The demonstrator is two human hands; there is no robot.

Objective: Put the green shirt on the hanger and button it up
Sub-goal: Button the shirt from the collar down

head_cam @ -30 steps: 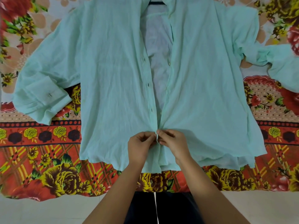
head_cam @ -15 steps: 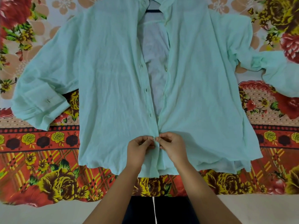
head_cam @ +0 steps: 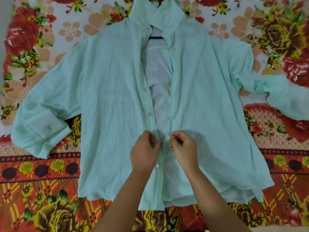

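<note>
The green shirt [head_cam: 108,97] lay flat, front up, on a floral cloth [head_cam: 33,173] patterned in red, yellow and orange. Its collar [head_cam: 168,15] pointed away from the person and its hem lay nearest them. A dark hanger [head_cam: 156,37] sat inside the shirt, with only a short piece of it showing in the open neck just below the collar.

The two front panels stood apart from the neck down to about the middle, leaving a narrow gap where the pale inside of the back [head_cam: 158,81] showed. Below the hands the panels overlapped, and one white button [head_cam: 157,165] was fastened there.

The left hand [head_cam: 144,152] had its fingers curled and pinched the edge of the left front panel at the foot of the gap. The right hand [head_cam: 184,148], just beside it, pinched the edge of the right front panel between thumb and bent fingers. The two hands were close together but not touching.

The left sleeve was folded back, with its cuff [head_cam: 41,131] resting on the cloth near the shirt's side. The right sleeve [head_cam: 275,96] trailed outward, crumpled, toward the right edge.
</note>
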